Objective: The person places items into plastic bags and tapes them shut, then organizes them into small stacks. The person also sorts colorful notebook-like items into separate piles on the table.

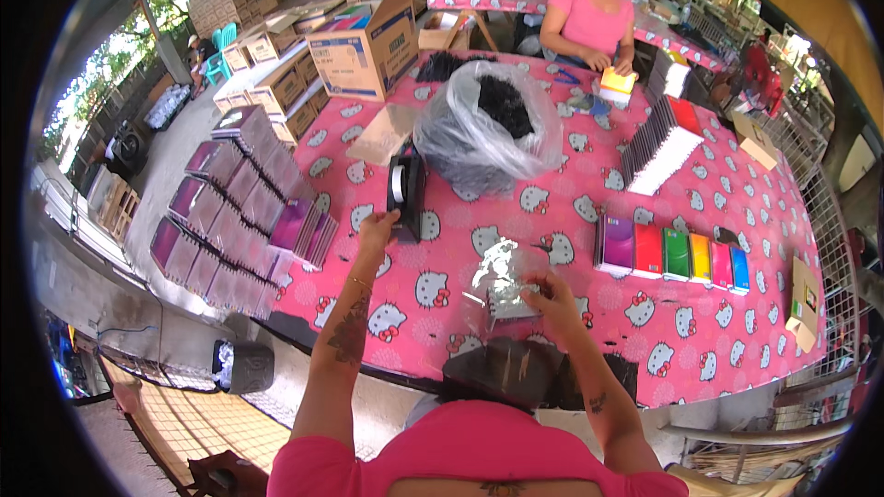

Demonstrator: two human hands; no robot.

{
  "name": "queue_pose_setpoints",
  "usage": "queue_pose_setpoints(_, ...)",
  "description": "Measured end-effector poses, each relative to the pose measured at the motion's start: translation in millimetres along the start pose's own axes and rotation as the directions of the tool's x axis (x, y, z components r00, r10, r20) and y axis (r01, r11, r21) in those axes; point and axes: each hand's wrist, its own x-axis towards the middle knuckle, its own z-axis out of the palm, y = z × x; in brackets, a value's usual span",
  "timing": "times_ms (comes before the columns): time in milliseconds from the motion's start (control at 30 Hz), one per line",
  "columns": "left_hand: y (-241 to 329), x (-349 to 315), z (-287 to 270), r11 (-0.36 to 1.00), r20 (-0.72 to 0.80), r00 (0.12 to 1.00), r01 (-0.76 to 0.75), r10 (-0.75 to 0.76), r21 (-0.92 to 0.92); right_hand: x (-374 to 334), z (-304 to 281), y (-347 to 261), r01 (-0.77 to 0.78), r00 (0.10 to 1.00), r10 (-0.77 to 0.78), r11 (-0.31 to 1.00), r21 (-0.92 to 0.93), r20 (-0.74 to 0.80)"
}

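My left hand [377,228] is at the side of a black tape dispenser [408,212], its fingertips pinched near the dispenser's near end. Whatever is between those fingers, if anything, is too small to make out. A pale roll of tape [398,186] sits in the dispenser. In front of me, my right hand [550,297] grips the right side of a spiral notebook pack [506,299] in clear, shiny plastic. Glare hides much of the pack's surface.
Stacked notebooks [207,212] stand at the left edge. A large clear bag of black pieces [488,129] sits beyond the dispenser. Colourful notebooks [675,256] line the right side, with a taller stack [661,147] behind. Across the table, a person [594,18] handles a yellow item [618,83].
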Motion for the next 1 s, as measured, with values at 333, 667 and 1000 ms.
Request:
queue_pose_setpoints(333,-66.8,-5.3,-36.7,0.897,-0.085,0.955,-0.232,0.283,0.376,-1.6,5.8,-2.0,-0.017,0.996,0.020,0.999,-0.041,0.081)
queue_pose_setpoints(667,117.2,-128.9,101.8,0.424,0.964,0.148,-0.905,0.220,0.042,-4.3,4.3,7.5,0.135,0.991,-0.135,0.990,-0.036,-0.016)
queue_pose_setpoints(1000,64.2,-68.1,164.1,0.592,0.913,0.040,-0.750,-0.407,0.296,-5.3,-0.8,1.9,0.061,0.995,-0.067,0.995,0.076,0.079)
